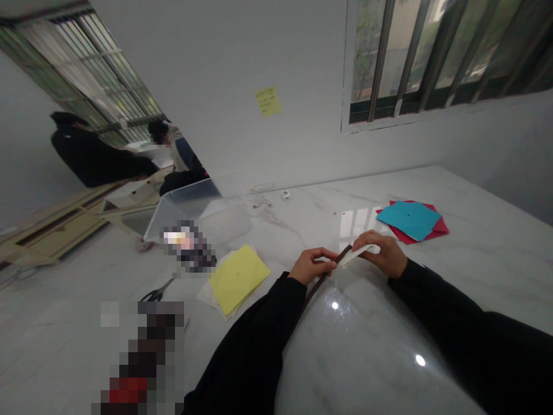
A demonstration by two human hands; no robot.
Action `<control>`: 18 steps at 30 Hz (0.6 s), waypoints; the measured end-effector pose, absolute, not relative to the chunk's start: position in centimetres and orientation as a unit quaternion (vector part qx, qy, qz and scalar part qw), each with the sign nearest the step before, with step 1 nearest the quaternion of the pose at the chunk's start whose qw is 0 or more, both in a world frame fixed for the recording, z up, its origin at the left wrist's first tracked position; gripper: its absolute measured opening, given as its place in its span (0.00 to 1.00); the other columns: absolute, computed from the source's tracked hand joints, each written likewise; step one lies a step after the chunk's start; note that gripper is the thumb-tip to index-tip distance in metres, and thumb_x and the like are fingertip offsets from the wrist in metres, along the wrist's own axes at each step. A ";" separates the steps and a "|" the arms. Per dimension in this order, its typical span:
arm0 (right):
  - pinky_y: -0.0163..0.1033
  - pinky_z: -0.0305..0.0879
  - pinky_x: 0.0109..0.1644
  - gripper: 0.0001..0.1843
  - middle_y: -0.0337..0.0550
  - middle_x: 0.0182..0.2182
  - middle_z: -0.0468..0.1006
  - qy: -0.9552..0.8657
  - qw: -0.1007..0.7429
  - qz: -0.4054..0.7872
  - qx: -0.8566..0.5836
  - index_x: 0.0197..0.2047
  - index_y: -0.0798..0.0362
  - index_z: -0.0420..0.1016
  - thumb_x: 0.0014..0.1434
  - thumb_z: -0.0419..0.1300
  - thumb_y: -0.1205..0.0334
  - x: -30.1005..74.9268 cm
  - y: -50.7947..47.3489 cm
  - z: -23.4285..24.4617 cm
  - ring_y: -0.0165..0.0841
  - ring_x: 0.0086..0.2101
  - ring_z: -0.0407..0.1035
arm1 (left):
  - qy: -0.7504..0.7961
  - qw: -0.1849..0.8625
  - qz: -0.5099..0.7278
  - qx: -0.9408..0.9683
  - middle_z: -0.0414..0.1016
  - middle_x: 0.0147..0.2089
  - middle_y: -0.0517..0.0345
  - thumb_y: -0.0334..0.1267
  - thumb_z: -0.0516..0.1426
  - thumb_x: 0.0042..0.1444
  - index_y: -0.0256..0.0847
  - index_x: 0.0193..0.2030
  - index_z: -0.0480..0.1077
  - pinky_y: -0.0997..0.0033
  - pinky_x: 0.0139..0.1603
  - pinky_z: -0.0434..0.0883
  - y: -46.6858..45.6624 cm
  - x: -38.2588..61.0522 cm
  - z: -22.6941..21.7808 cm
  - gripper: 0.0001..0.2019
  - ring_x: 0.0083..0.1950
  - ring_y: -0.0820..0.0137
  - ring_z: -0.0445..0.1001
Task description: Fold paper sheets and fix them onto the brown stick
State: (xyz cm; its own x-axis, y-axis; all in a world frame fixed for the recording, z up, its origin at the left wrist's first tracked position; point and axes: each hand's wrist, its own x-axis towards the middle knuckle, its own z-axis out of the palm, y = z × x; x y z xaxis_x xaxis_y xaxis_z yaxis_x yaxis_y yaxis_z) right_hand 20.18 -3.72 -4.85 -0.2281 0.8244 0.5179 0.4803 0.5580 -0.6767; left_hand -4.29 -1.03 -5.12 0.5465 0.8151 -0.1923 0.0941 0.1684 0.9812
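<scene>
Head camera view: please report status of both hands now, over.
Left hand grips dark brown strip. Right hand pinches white strip. Yellow paper lies aside, left.

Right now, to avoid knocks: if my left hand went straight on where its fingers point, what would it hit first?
Likely the white strip in your right hand, past the dark strip your left hand holds; depth is unclear.

Yr L hand (311,266) pinches dark brown strip (315,290), R hand (382,255) grips white paper strip (362,252) by its end. On marble table (484,230), w/ scissors (155,295) & yellow sheet (239,278) to yr L; blue sheet (408,220) atop red sheet (438,226) to yr R.
</scene>
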 end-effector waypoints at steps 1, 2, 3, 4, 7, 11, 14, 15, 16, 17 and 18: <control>0.44 0.69 0.46 0.06 0.42 0.35 0.81 -0.756 0.449 0.198 -0.433 0.36 0.48 0.80 0.59 0.63 0.56 20.2 -3.8 -4.9 0.38 0.39 0.74 | 0.390 0.659 0.275 0.582 0.74 0.25 0.59 0.42 0.69 0.42 0.36 0.41 0.77 0.77 0.26 0.62 -1.1 -4.3 -5.1 0.19 0.25 0.75 0.70; 0.43 0.69 0.46 0.07 0.43 0.35 0.81 -0.752 0.449 0.204 -0.438 0.36 0.48 0.80 0.58 0.63 0.56 20.1 -3.8 -4.9 0.38 0.39 0.74 | 0.391 0.660 0.277 0.579 0.74 0.25 0.59 0.41 0.69 0.42 0.35 0.41 0.77 0.76 0.27 0.62 -1.1 -4.3 -5.2 0.19 0.25 0.75 0.70; 0.43 0.69 0.45 0.07 0.43 0.35 0.81 -0.747 0.448 0.212 -0.442 0.36 0.49 0.80 0.58 0.64 0.56 20.1 -3.9 -4.9 0.38 0.38 0.74 | 0.391 0.662 0.279 0.576 0.74 0.25 0.59 0.41 0.69 0.42 0.35 0.41 0.77 0.76 0.27 0.63 -1.1 -4.3 -5.2 0.19 0.25 0.75 0.70; 0.43 0.69 0.45 0.08 0.43 0.36 0.81 -0.742 0.448 0.222 -0.448 0.36 0.49 0.80 0.57 0.64 0.55 20.0 -3.9 -4.9 0.38 0.38 0.74 | 0.390 0.664 0.281 0.573 0.74 0.25 0.58 0.41 0.69 0.42 0.35 0.41 0.77 0.76 0.28 0.63 -1.2 -4.3 -5.3 0.19 0.25 0.75 0.70; 0.43 0.69 0.43 0.11 0.42 0.35 0.81 -0.720 0.441 0.253 -0.472 0.36 0.49 0.80 0.56 0.64 0.51 19.9 -4.1 -4.8 0.38 0.37 0.75 | 0.383 0.666 0.285 0.573 0.75 0.27 0.57 0.41 0.69 0.42 0.36 0.41 0.78 0.74 0.29 0.65 -1.5 -4.3 -5.3 0.19 0.26 0.74 0.70; 0.43 0.70 0.43 0.14 0.42 0.35 0.82 -0.697 0.416 0.303 -0.499 0.35 0.50 0.80 0.54 0.65 0.48 19.9 -4.1 -5.0 0.39 0.36 0.75 | 0.380 0.669 0.286 0.571 0.75 0.27 0.57 0.42 0.69 0.41 0.35 0.41 0.77 0.73 0.30 0.66 -1.8 -4.3 -5.3 0.20 0.26 0.74 0.70; 0.45 0.71 0.45 0.16 0.44 0.37 0.82 -0.676 0.407 0.370 -0.490 0.38 0.51 0.80 0.54 0.65 0.47 20.0 -4.1 -5.2 0.42 0.38 0.75 | 0.377 0.676 0.286 0.565 0.75 0.27 0.57 0.43 0.70 0.40 0.35 0.40 0.77 0.73 0.31 0.66 -1.9 -4.3 -5.4 0.20 0.26 0.74 0.70; 0.45 0.72 0.46 0.17 0.44 0.39 0.82 -0.664 0.409 0.395 -0.486 0.40 0.51 0.80 0.54 0.66 0.48 20.0 -4.1 -5.3 0.42 0.39 0.75 | 0.376 0.678 0.284 0.564 0.74 0.26 0.58 0.43 0.70 0.40 0.35 0.39 0.77 0.73 0.30 0.65 -1.9 -4.3 -5.5 0.20 0.26 0.74 0.71; 0.46 0.72 0.47 0.18 0.45 0.40 0.82 -0.650 0.412 0.418 -0.483 0.42 0.52 0.79 0.53 0.66 0.48 19.9 -4.1 -5.4 0.43 0.41 0.75 | 0.375 0.680 0.282 0.564 0.74 0.25 0.58 0.44 0.69 0.40 0.35 0.39 0.77 0.73 0.30 0.65 -1.8 -4.3 -5.6 0.20 0.26 0.74 0.71; 0.46 0.72 0.47 0.19 0.45 0.42 0.82 -0.637 0.415 0.435 -0.482 0.44 0.52 0.78 0.53 0.67 0.49 19.9 -4.1 -5.4 0.44 0.42 0.75 | 0.372 0.682 0.279 0.564 0.74 0.25 0.58 0.44 0.69 0.40 0.34 0.38 0.76 0.73 0.30 0.65 -1.8 -4.4 -5.7 0.20 0.26 0.74 0.70; 0.46 0.72 0.48 0.20 0.46 0.43 0.81 -0.626 0.417 0.450 -0.481 0.45 0.52 0.78 0.52 0.67 0.49 19.8 -4.1 -5.5 0.44 0.43 0.75 | 0.370 0.683 0.277 0.565 0.74 0.25 0.58 0.44 0.70 0.40 0.34 0.38 0.76 0.73 0.30 0.65 -1.8 -4.4 -5.8 0.20 0.26 0.74 0.70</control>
State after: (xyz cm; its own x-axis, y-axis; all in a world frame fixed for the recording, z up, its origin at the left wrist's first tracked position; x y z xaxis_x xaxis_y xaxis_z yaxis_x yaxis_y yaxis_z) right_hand 19.83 -4.05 -5.50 -0.1885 0.9779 0.0898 0.2270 0.1324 -0.9649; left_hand -4.37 -1.75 -5.79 0.5728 0.7970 -0.1916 0.0384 0.2074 0.9775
